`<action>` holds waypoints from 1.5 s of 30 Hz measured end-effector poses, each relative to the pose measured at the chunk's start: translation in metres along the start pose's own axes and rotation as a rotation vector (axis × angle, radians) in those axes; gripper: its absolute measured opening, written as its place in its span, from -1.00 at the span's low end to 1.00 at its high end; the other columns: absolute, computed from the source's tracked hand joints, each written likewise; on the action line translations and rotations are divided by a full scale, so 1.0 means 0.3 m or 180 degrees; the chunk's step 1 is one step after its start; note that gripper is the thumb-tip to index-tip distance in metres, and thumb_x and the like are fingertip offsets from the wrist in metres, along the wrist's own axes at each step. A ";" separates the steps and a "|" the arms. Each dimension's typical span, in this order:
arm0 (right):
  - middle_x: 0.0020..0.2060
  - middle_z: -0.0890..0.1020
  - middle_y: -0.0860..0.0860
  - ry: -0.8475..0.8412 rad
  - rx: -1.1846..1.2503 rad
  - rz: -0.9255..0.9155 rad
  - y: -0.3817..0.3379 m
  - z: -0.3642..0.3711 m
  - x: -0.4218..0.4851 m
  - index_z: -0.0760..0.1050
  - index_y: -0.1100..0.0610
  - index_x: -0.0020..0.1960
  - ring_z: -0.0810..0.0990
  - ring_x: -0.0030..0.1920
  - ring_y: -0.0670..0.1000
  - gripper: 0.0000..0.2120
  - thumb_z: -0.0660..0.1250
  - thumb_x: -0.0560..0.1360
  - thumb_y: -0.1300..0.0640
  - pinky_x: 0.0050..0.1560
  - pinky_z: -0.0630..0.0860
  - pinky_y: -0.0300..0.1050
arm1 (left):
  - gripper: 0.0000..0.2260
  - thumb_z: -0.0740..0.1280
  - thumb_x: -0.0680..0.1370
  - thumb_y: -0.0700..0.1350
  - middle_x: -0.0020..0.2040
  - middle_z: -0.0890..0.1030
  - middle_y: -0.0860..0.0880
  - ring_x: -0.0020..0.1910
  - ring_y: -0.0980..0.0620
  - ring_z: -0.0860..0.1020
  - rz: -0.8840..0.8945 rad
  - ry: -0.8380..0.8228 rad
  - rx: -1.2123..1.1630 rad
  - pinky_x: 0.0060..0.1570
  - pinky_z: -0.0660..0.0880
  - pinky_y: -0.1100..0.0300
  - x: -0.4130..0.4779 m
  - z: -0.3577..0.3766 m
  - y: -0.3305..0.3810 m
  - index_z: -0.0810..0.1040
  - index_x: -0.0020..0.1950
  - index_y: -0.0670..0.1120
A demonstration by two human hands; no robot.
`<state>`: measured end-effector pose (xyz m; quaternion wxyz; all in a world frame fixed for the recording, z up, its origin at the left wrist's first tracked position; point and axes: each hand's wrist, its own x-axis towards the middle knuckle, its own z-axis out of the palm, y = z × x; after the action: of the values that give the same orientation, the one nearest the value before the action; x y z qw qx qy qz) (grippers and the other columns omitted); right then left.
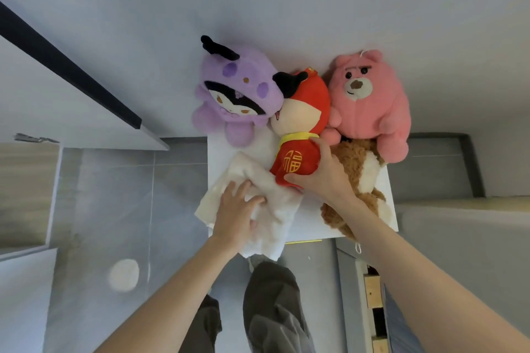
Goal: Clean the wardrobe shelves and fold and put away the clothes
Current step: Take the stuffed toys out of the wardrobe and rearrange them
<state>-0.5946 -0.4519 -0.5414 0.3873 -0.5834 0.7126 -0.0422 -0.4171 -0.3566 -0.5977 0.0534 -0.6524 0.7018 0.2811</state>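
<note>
Wiping hand: in the head view, the left hand (238,215) lies with fingers spread on the cloth (275,209), pressing it flat to the shelf (311,223), likely so it picks up dust.
Lifting hand: the right hand (324,178) wraps fingers and thumb round the red doll (296,162), seemingly to keep it out of the cloth's way.
Cloth: it sits at the shelf's front left corner, one end hanging over the edge.
Other toys: the purple plush (238,89), pink bear (367,106) and brown plush (361,163) crowd the back and right, so only the front left is bare to wipe.
</note>
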 end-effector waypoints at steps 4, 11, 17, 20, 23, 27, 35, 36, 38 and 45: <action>0.10 0.50 0.10 0.0138 0.0100 -0.0106 0.006 -0.013 0.010 0.21 -0.12 0.38 0.53 0.02 0.13 -0.21 0.52 0.25 -0.02 -0.03 0.40 -0.11 | -0.56 0.26 0.57 -0.01 0.55 0.09 0.02 0.50 -0.13 0.08 -0.0066 -0.0159 0.0128 0.45 0.16 0.07 0.007 -0.036 0.029 0.30 0.45 0.15; 0.12 0.52 0.01 0.0490 0.1021 0.0017 -0.044 -0.106 -0.065 0.30 -0.16 0.25 0.54 0.07 0.08 -0.33 0.45 0.19 -0.10 0.07 0.55 0.08 | -0.59 0.19 0.61 -0.02 0.58 0.03 0.07 0.54 -0.06 0.05 -0.0354 -0.1110 -0.0435 0.42 0.23 -0.02 -0.002 -0.084 0.004 0.31 0.47 0.16; -0.01 0.53 -0.14 0.0604 0.1636 0.0209 -0.121 -0.222 -0.106 0.31 -0.13 0.29 0.58 -0.01 0.00 -0.33 0.47 0.25 -0.15 -0.03 0.63 0.12 | -0.52 0.17 0.64 -0.07 0.58 0.05 0.02 0.54 0.00 0.09 -0.0539 -0.1219 -0.1283 0.44 0.15 0.15 -0.025 -0.188 0.060 0.17 0.55 0.11; -0.04 0.54 -0.16 0.0673 0.1553 0.0212 -0.136 -0.274 -0.128 0.32 -0.12 0.19 0.59 -0.03 0.00 -0.42 0.45 0.25 -0.21 -0.05 0.63 0.15 | -0.55 0.15 0.65 -0.11 0.56 0.16 -0.01 0.50 -0.01 0.19 -0.0781 -0.1142 -0.1793 0.36 0.22 0.21 -0.030 -0.201 0.088 0.21 0.54 0.05; -0.05 0.54 -0.18 0.0698 0.1446 0.0163 -0.145 -0.334 -0.157 0.33 -0.11 0.15 0.58 -0.04 -0.03 -0.47 0.45 0.29 -0.21 0.00 0.60 0.12 | -0.62 0.17 0.64 -0.09 0.48 0.33 0.00 0.39 0.01 0.36 -0.1222 -0.0556 -0.2896 0.20 0.34 0.26 -0.038 -0.249 0.124 0.33 0.48 0.02; -0.05 0.53 -0.20 0.0691 0.1318 0.0014 -0.140 -0.393 -0.246 0.34 -0.10 0.21 0.58 -0.01 -0.02 -0.45 0.48 0.31 -0.15 -0.07 0.56 0.00 | -0.57 0.20 0.60 0.14 0.40 0.41 0.05 0.29 -0.04 0.44 -0.1655 -0.0581 -0.4095 0.32 0.37 -0.02 -0.054 -0.372 0.185 0.32 0.44 0.05; 0.11 0.52 -0.03 0.0295 0.1956 0.0038 -0.128 -0.528 -0.483 0.30 -0.15 0.29 0.64 -0.04 0.02 -0.44 0.49 0.40 0.03 -0.30 0.66 -0.03 | -0.32 0.34 0.37 0.33 0.16 0.63 -0.15 0.12 -0.11 0.61 -0.1453 -0.1406 -0.5216 -0.01 0.56 0.05 -0.148 -0.551 0.406 0.44 0.36 -0.05; 0.13 0.50 -0.02 0.0204 0.1938 -0.0042 -0.122 -0.541 -0.504 0.29 -0.15 0.29 0.63 -0.03 0.03 -0.43 0.50 0.40 0.05 -0.30 0.65 -0.04 | -0.33 0.36 0.36 0.31 0.11 0.64 -0.14 0.06 -0.08 0.63 -0.1428 -0.1355 -0.5370 -0.07 0.58 0.07 -0.162 -0.565 0.420 0.45 0.35 -0.05; 0.14 0.50 0.00 -0.0022 0.1915 -0.0180 -0.112 -0.561 -0.540 0.28 -0.13 0.30 0.65 -0.07 0.03 -0.41 0.50 0.41 0.11 -0.28 0.66 -0.01 | -0.33 0.45 0.36 0.24 0.07 0.65 -0.12 -0.03 -0.05 0.66 -0.1298 -0.1177 -0.5750 -0.13 0.61 0.06 -0.186 -0.584 0.446 0.40 0.38 -0.01; 0.16 0.57 -0.03 -0.0945 0.1771 -0.0528 -0.108 -0.592 -0.558 0.34 -0.07 0.31 0.63 0.09 -0.02 -0.24 0.54 0.18 -0.11 -0.04 0.65 -0.04 | -0.22 0.63 0.25 -0.04 0.10 0.64 -0.10 0.02 -0.07 0.65 -0.1887 0.0251 -0.6204 -0.04 0.62 -0.06 -0.254 -0.614 0.473 0.27 0.35 0.08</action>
<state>-0.6721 -0.3871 -0.3171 0.6268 -0.5111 0.5595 -0.1812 -0.4866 -0.3759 -0.3640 -0.4567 -0.5684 -0.0211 0.6841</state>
